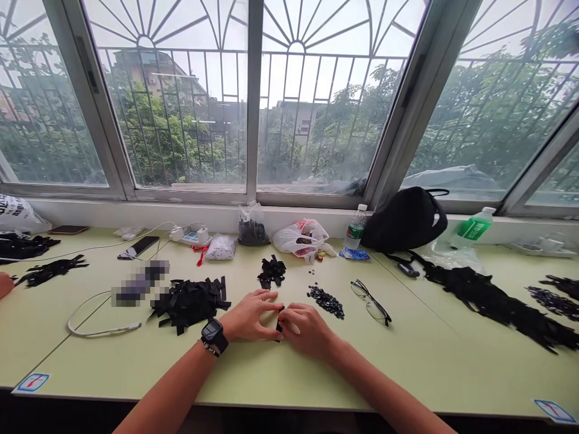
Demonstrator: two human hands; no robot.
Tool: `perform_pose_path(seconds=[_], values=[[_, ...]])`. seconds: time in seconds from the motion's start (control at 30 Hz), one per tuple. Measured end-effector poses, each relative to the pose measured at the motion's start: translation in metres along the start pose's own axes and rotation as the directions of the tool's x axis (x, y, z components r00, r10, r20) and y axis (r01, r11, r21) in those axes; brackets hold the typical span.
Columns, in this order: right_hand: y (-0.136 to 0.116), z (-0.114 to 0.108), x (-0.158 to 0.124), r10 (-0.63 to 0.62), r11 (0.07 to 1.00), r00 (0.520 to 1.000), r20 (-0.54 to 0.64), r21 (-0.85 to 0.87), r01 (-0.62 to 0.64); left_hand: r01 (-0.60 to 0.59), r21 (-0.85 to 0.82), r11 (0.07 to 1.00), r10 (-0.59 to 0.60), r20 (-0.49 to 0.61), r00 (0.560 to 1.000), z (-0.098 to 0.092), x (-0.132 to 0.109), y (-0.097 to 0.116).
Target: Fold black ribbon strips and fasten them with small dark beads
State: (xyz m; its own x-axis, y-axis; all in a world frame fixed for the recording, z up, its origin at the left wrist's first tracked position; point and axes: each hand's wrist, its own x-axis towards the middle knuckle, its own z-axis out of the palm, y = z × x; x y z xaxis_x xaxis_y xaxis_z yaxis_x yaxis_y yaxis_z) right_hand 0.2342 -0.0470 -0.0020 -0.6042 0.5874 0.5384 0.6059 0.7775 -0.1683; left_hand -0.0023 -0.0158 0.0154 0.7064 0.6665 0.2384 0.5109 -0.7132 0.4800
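Note:
My left hand (250, 315), with a black watch on the wrist and a ring on one finger, and my right hand (306, 328) meet at the middle of the pale green table (253, 374). Both pinch a small black strip (279, 323) between their fingertips. A loose heap of black strips (190, 301) lies just left of my left hand. A smaller stack of finished black pieces (272, 271) sits beyond the hands. A scatter of small dark beads (326, 300) lies right of them.
Glasses (371, 301) lie to the right. Along the window sill stand plastic bags (302, 237), a water bottle (356, 228), a black bag (404, 220), a green bottle (473, 229), a power strip (190, 235) and a phone (139, 246). More black strips (493, 301) lie far right. Another person's hand (4, 283) shows at the left edge.

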Motion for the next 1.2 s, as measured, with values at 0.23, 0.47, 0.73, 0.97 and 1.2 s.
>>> perform_pose_path(seconds=[0.23,0.47,0.73,0.97,1.2], values=[[-0.006,-0.005,0.002,0.004,0.998,1.0,0.025,-0.055,-0.002,-0.006,0.009,1.0,0.006,0.002,1.0,0.0,0.0,0.001],[-0.008,-0.006,0.003,0.012,0.997,1.0,0.027,-0.073,-0.01,-0.008,0.013,1.0,0.008,-0.009,1.0,0.002,0.0,-0.001],[-0.011,-0.004,0.002,0.043,0.993,0.999,0.03,-0.113,-0.04,0.009,0.02,1.0,-0.009,-0.011,1.0,0.005,0.0,-0.003],[-0.02,-0.009,0.004,0.012,0.99,0.996,0.087,-0.144,0.0,-0.016,0.022,1.0,0.016,-0.025,1.0,0.004,0.0,-0.003],[-0.018,-0.011,0.005,0.039,0.998,0.998,0.059,-0.044,-0.036,-0.013,0.02,1.0,0.013,-0.018,1.0,0.004,0.001,-0.005]])
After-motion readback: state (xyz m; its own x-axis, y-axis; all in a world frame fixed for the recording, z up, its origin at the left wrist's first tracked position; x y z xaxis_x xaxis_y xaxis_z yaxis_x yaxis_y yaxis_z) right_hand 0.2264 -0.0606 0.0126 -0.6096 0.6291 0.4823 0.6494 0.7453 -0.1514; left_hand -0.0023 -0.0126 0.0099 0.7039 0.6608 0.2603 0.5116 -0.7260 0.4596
